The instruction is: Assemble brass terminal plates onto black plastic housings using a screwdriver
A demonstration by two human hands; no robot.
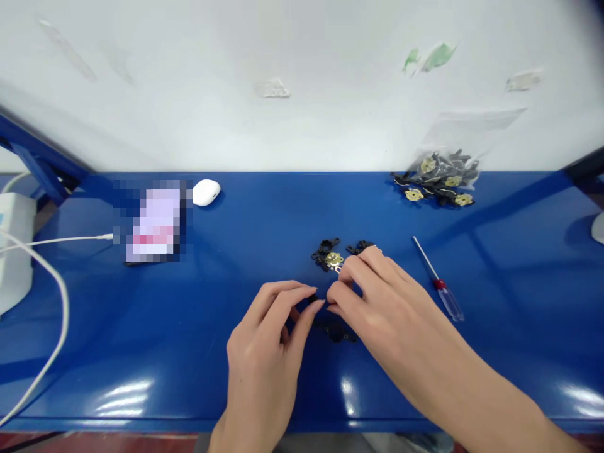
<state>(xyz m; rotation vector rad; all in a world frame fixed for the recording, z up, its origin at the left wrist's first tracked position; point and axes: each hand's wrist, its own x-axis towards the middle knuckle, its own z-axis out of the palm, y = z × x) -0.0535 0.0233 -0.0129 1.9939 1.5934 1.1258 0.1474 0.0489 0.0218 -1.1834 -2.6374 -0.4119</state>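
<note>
My left hand (271,346) pinches a small black part (312,298) between thumb and fingertips, low over the blue table. Close to its right, the thumb and index finger of my right hand (377,302) are pressed together; what they hold, if anything, is hidden. Beyond the fingers lies a black bracket with a brass-coloured plate (334,259). Another black bracket (361,246) is partly covered by my right hand. Under the hands, nearer to me, a flat black bracket (336,331) rests on the table.
A screwdriver (442,286) with a red and clear handle lies right of my hands. At the back right are several black and brass parts (414,195) and a clear bag (453,165) of similar ones. A blurred phone (158,220), white earbud case (206,192) and white cable (63,302) are left.
</note>
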